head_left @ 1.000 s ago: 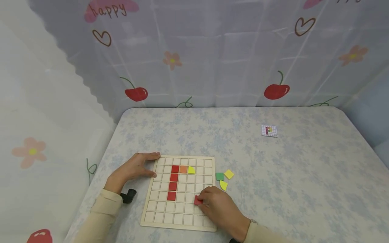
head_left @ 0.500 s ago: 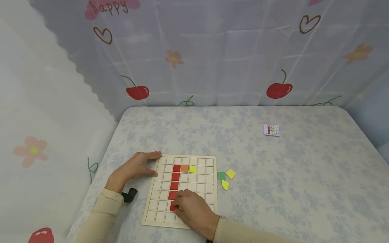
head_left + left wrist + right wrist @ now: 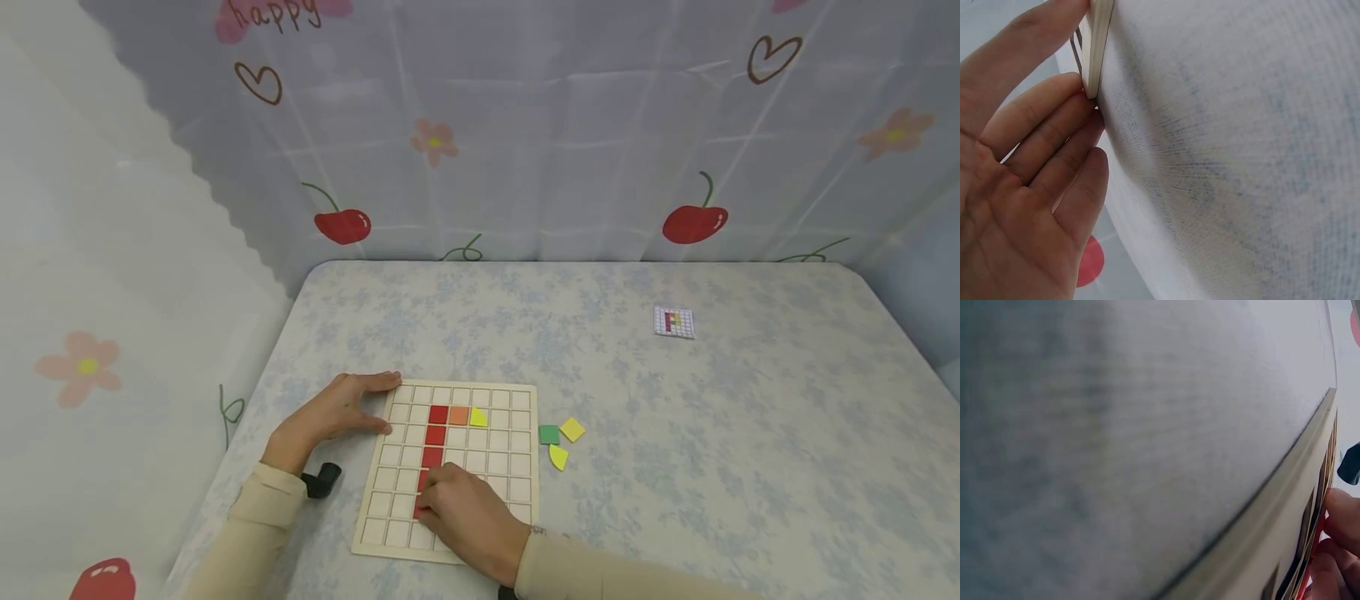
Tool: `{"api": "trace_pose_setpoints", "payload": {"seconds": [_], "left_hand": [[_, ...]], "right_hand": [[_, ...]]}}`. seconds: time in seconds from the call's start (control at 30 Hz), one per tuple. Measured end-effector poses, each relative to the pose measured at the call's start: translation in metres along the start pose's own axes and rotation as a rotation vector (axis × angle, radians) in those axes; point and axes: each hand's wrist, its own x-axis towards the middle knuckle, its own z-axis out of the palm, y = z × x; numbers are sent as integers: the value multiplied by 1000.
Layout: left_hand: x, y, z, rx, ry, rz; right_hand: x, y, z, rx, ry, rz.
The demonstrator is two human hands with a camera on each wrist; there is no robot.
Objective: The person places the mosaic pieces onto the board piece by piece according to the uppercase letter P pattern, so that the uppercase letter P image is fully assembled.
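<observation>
A pale wooden grid board lies on the table, with a column of red square tiles set in its cells. At the top, an orange tile and a yellow quarter-round tile extend the row rightward. My right hand pinches another red square tile at the cell under that column, partly covering it. Along the board's upper left side, my left hand rests with fairly straight fingers touching the edge. The left wrist view shows that hand against the board's corner.
Right of the board lie a green square tile, a yellow square tile and a yellow quarter-round tile. A small card with a printed coloured grid sits farther back on the flowered tablecloth. A patterned curtain hangs behind.
My right hand has carried the red square tile leftward across the board to the bottom of the red column. My left hand has stayed at the board's edge.
</observation>
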Motion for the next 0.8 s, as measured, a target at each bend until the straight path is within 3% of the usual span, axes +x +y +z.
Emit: {"api": "trace_pose_setpoints", "payload": {"seconds": [0.23, 0.43, 0.6, 0.8], "left_hand": [[0, -1, 0, 4, 0, -20], [0, -1, 0, 3, -4, -17], [0, 0, 0, 15, -2, -25], [0, 1, 1, 14, -4, -18]], "right_hand": [[-9, 6, -6, 42, 19, -23], [-23, 18, -22, 102, 69, 22], [-40, 41, -39, 85, 168, 120], [-61, 72, -50, 26, 259, 306]]}}
